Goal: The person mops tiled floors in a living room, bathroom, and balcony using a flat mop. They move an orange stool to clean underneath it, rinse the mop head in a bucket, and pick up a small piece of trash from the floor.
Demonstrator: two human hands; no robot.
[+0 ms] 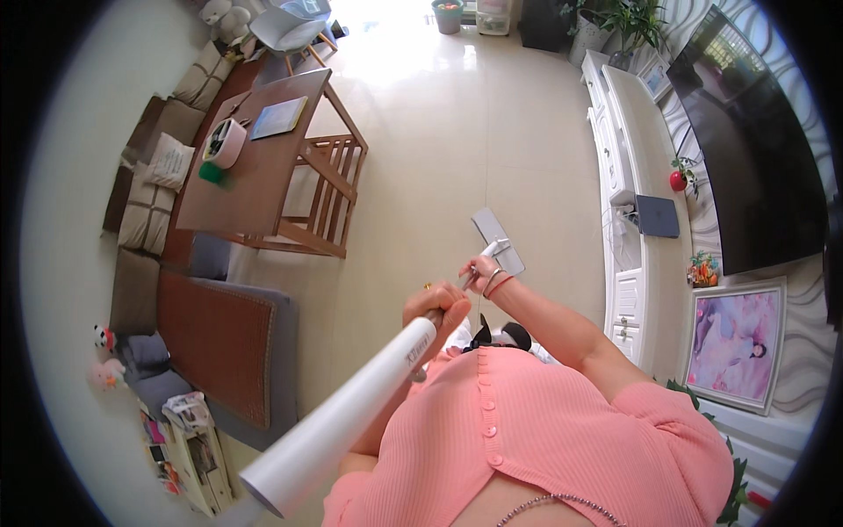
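Observation:
A flat mop slants across the middle of the head view, its thick white handle (338,413) rising toward the lower left. My left hand (436,304), with a ring on one finger, wraps round the pole just below this white part. Farther down the pole, my right hand (479,274) is closed round it, a bangle and a red cord at its wrist. Beyond that hand, the flat grey mop head (497,241) rests on the tiled floor (430,189). Parts of the pole are hidden behind my fingers.
To the left stand a brown wooden table (263,167) and a sofa (215,351). Along the right runs a white TV cabinet (645,162) with a laptop (658,216) on it, below a large screen (755,149). At the far end are a grey chair (286,32) and a bucket (448,17).

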